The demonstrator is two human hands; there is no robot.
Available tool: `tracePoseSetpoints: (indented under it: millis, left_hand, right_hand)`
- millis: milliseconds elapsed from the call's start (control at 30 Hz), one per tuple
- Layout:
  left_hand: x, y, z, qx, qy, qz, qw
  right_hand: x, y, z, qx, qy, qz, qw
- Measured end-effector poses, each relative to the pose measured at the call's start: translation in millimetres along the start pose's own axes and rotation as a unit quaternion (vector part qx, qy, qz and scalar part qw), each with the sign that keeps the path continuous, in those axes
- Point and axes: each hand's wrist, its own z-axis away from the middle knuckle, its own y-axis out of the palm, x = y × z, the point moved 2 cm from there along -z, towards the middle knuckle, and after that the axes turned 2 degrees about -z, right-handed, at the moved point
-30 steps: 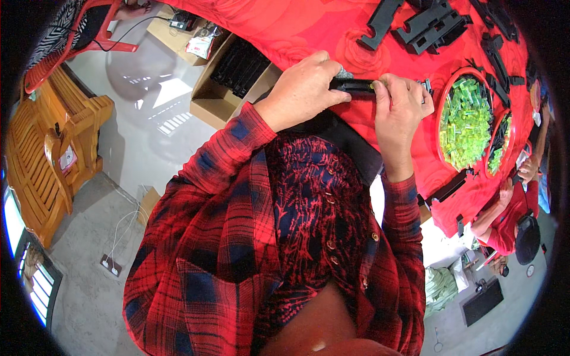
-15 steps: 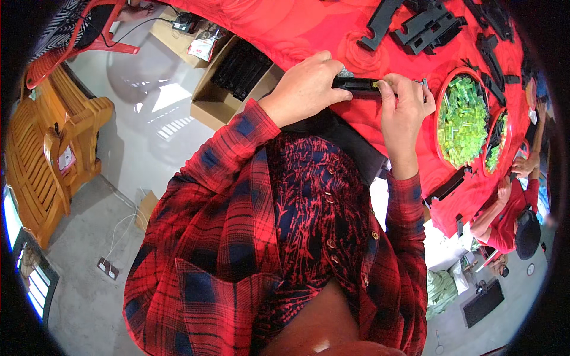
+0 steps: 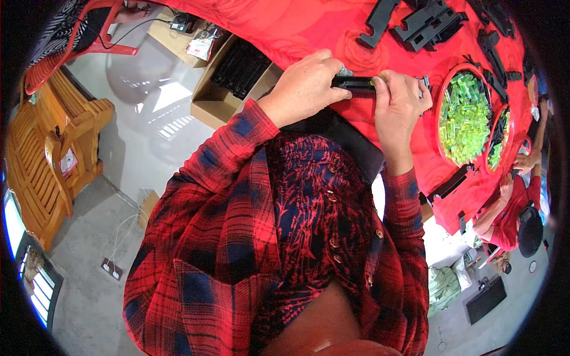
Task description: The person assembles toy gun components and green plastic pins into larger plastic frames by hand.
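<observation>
Between my hands, above the red-covered table, a long narrow black plastic part (image 3: 358,83) is held level. My left hand (image 3: 309,84) grips its left end, thumb below and fingers over the top. On the part's right end, the thumb and fingers of my right hand (image 3: 396,99) are pressed close together, hiding that end. A small greyish piece (image 3: 426,84) shows by my right fingers; whether they hold it I cannot make out. To the right, a red-rimmed tray (image 3: 440,113) holds many small clear yellow-green plastic pieces (image 3: 464,118).
Larger black plastic parts (image 3: 430,26) lie on the red tablecloth (image 3: 320,29) at the far right. An open cardboard box (image 3: 208,110) of black parts stands left of the table. A wooden bench (image 3: 41,148) is at left. Another person (image 3: 504,219) works at the right.
My right hand has shifted slightly left along the black part, and a yellow-green spot beside its fingertips is now covered. My left hand has stayed nearly still.
</observation>
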Motion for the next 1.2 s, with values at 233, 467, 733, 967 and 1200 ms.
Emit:
tracePoseSetpoints:
  millis: [233, 467, 733, 967, 1200]
  left_hand:
    - [0, 1, 2, -0.01, 0.004, -0.009, 1.0]
    - [-1, -7, 7, -0.004, 0.048, -0.014, 0.999]
    - [0, -13, 18, 0.11, -0.115, 0.307, 0.938]
    - [-49, 2, 39, 0.152, -0.16, 0.523, 0.823]
    - [-68, -6, 43, 0.24, -0.186, 0.634, 0.711]
  right_hand:
    - [2, -2, 0, 0.001, -0.008, 0.01, 1.0]
    - [-11, -5, 5, 0.029, 0.043, -0.08, 0.995]
    - [-7, -20, 4, -0.1, 0.032, -0.218, 0.97]
    - [14, -36, 11, -0.123, -0.051, -0.151, 0.979]
    - [-1, -34, 21, -0.19, 0.113, -0.371, 0.902]
